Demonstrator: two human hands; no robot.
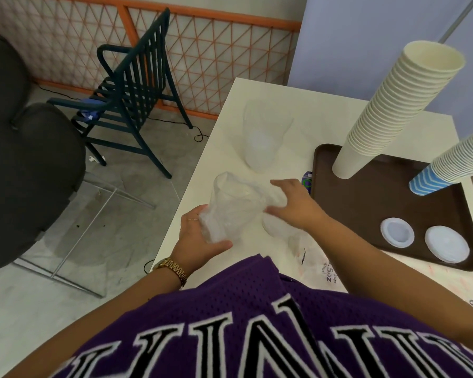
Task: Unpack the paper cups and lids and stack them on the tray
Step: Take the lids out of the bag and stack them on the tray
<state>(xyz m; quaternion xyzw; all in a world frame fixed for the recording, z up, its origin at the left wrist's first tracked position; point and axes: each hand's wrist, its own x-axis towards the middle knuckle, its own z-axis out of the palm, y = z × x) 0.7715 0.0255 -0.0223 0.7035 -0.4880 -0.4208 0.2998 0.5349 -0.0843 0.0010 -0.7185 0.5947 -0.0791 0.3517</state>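
A clear plastic bag (235, 203) holding white lids is gripped at its lower end by my left hand (200, 238). My right hand (292, 203) clutches the bag's other end. A brown tray (372, 203) lies to the right. On it stand a tall stack of cream paper cups (388, 105) and a stack of blue-and-white striped cups (448, 170). Two low stacks of white lids, one (397, 232) beside the other (447, 248), sit on the tray's near side.
An empty clear wrapper (262, 137) lies on the cream table (221, 148) farther away. More printed plastic packaging (328, 271) lies by my body. A dark slatted chair (131, 99) and a dark sofa (22, 148) stand on the floor to the left.
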